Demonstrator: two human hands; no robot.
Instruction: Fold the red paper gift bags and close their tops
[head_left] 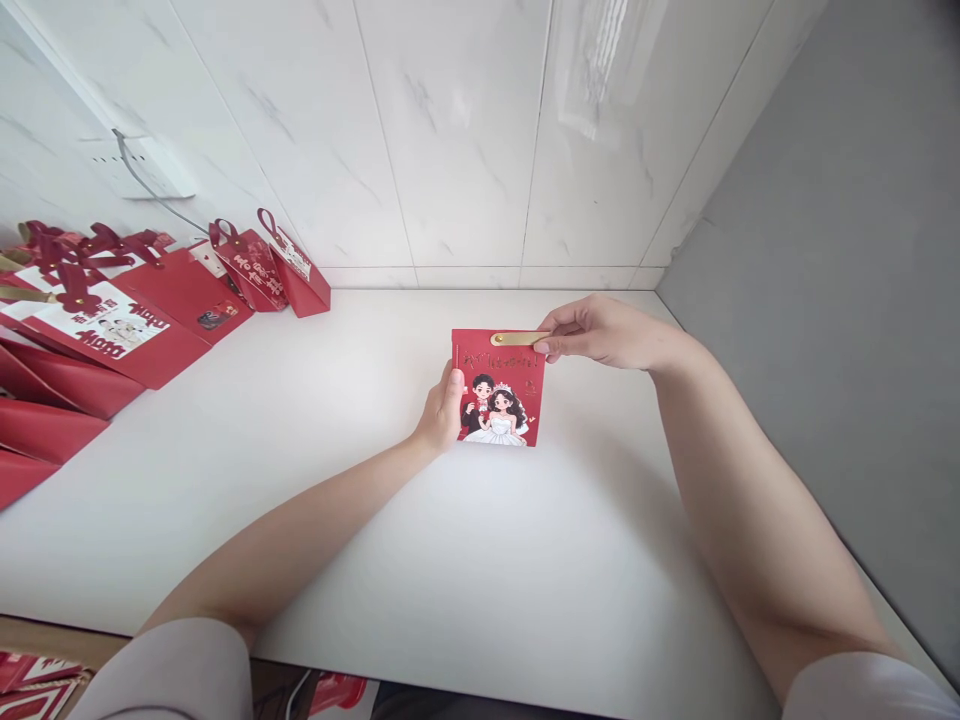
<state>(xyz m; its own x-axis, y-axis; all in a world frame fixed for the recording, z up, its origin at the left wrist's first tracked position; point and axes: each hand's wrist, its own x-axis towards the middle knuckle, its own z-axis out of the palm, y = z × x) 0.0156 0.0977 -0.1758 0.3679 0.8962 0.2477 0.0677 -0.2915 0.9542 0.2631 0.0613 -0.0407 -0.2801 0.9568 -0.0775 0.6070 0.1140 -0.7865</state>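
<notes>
A small red gift box [480,362] with a cartoon bride and groom on its front is held up above the white tabletop. My left hand [442,408] grips its left side, thumb on the front face and the other fingers hidden behind. Along the box's top edge runs a gold ribbon strap [517,339], fixed by a round stud at its left end. My right hand [585,335] pinches the strap's free right end between thumb and fingers, close to the box's upper right corner.
Red gift boxes with ribbon handles [180,300] stand in rows on the left of the white tabletop [360,560]. A tiled wall [465,140] closes the back, a grey panel [840,300] the right. A cable [157,195] hangs from a wall socket. Red printed pieces [37,680] lie below the front edge.
</notes>
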